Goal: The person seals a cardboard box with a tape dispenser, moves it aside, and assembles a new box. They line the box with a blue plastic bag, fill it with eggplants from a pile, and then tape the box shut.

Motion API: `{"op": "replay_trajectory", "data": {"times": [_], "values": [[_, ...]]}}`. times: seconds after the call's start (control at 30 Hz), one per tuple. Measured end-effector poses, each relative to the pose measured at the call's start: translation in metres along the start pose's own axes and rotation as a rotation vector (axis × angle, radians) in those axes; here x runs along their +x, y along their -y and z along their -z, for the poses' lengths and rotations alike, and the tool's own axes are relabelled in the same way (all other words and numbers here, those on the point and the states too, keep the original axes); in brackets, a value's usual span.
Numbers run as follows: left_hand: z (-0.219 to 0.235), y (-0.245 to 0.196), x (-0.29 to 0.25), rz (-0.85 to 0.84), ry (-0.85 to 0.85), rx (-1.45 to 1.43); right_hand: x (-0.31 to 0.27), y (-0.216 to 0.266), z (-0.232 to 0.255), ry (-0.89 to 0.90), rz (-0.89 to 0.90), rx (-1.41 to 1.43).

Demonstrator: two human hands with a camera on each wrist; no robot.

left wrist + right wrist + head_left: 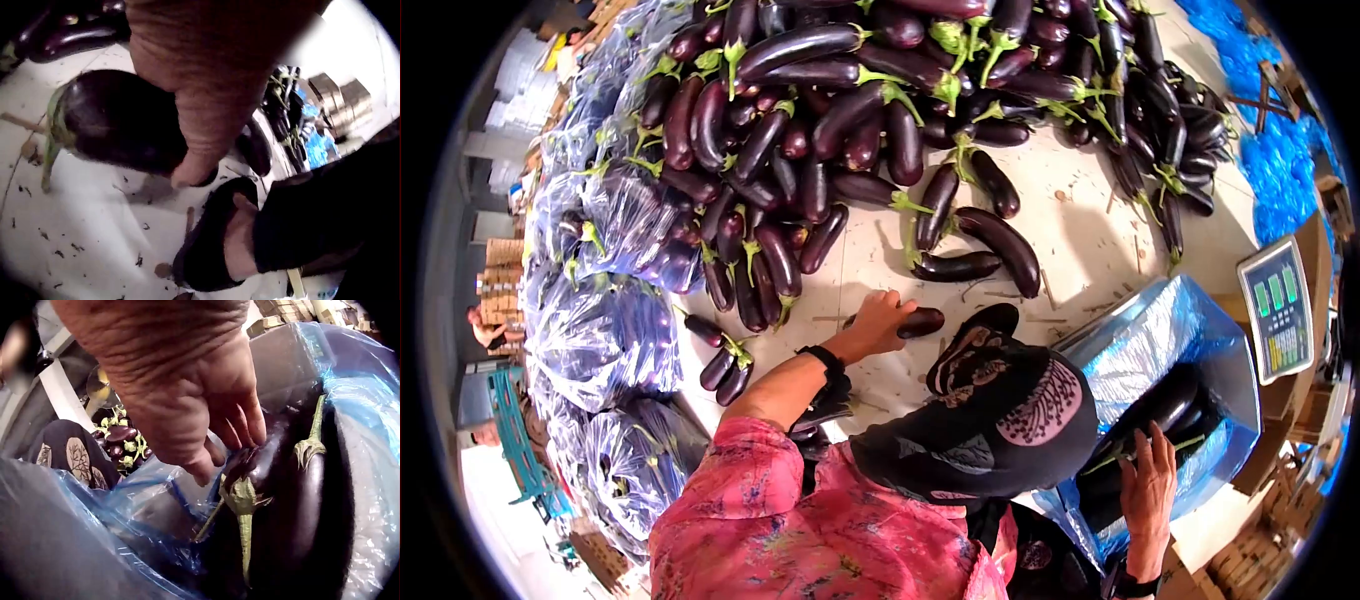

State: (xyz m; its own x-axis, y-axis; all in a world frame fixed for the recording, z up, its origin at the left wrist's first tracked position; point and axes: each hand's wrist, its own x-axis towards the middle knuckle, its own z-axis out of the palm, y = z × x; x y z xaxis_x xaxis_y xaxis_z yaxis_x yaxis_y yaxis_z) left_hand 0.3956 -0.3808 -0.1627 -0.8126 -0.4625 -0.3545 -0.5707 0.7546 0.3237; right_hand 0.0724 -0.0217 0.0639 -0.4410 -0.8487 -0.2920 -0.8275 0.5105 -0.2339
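My left hand [878, 325] reaches to the pale floor and holds a dark purple eggplant [922, 322]. The left wrist view shows thumb and palm over one end of that eggplant [106, 119], its green stem pointing away from the hand. On the other side, my right hand [1148, 478] is at a box lined with a blue plastic bag [1210, 340]. Several eggplants [306, 500] lie inside it. In the right wrist view the fingertips of the right hand [187, 387] rest loosely on the top of one eggplant [256, 469].
A large heap of eggplants [800, 120] spreads ahead, with a few loose ones [1000, 245] closer. Filled clear plastic bags [600, 330] line the left. A digital scale display [1276, 308] stands beside the box at right. A shoe [212, 244] is close to the left hand.
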Motion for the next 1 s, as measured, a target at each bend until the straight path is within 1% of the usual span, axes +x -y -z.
{"op": "replay_trajectory", "data": {"times": [0.07,0.13,0.17,0.23,0.3,0.4,0.43,0.57,0.67,0.7,0.73,0.8,0.87,0.9,1.0], "values": [[-0.012,0.021,0.004,0.032,0.046,-0.234,0.005,0.004,0.002,0.018,-0.002,-0.035],[-0.042,0.061,0.015,0.005,-0.4,-0.114,0.008,0.003,0.001,0.022,0.01,-0.081],[-0.049,0.079,0.018,-0.006,-0.619,-0.049,0.009,0.003,0.001,0.032,-0.014,-0.061],[-0.028,0.098,0.017,0.348,-0.712,-0.112,0.01,0.0,0.0,0.039,0.004,-0.054],[-0.015,0.124,0.022,0.629,-0.634,0.022,0.012,0.0,0.0,0.04,0.004,-0.053],[-0.006,0.152,0.029,0.879,-0.485,0.049,0.015,0.004,0.001,0.045,-0.013,-0.053],[-0.007,0.154,0.032,0.932,-0.424,0.086,0.016,0.004,0.001,0.041,-0.007,-0.057],[0.004,0.143,0.055,1.026,-0.261,0.024,0.016,0.005,0.001,0.041,-0.014,-0.057],[-0.013,0.179,0.053,0.949,-0.167,-0.352,0.016,0.004,0.001,0.032,-0.011,-0.049],[-0.001,0.166,0.045,0.819,-0.193,-0.473,0.015,0.003,0.001,0.028,-0.006,-0.044],[0.014,0.154,0.033,0.753,-0.043,-0.562,0.016,0.002,0.0,0.032,-0.003,-0.045],[0.025,0.139,0.009,0.464,0.124,-1.102,0.014,-0.001,0.0,0.041,-0.004,-0.048],[0.032,0.099,-0.009,0.408,0.026,-1.435,0.013,-0.001,0.0,0.031,-0.002,-0.033],[0.059,0.073,-0.019,0.439,0.082,-1.543,0.014,-0.001,0.001,0.026,0.006,-0.027],[0.078,0.046,-0.028,0.222,0.149,-1.911,0.014,-0.002,0.001,0.028,0.001,-0.04]]}}
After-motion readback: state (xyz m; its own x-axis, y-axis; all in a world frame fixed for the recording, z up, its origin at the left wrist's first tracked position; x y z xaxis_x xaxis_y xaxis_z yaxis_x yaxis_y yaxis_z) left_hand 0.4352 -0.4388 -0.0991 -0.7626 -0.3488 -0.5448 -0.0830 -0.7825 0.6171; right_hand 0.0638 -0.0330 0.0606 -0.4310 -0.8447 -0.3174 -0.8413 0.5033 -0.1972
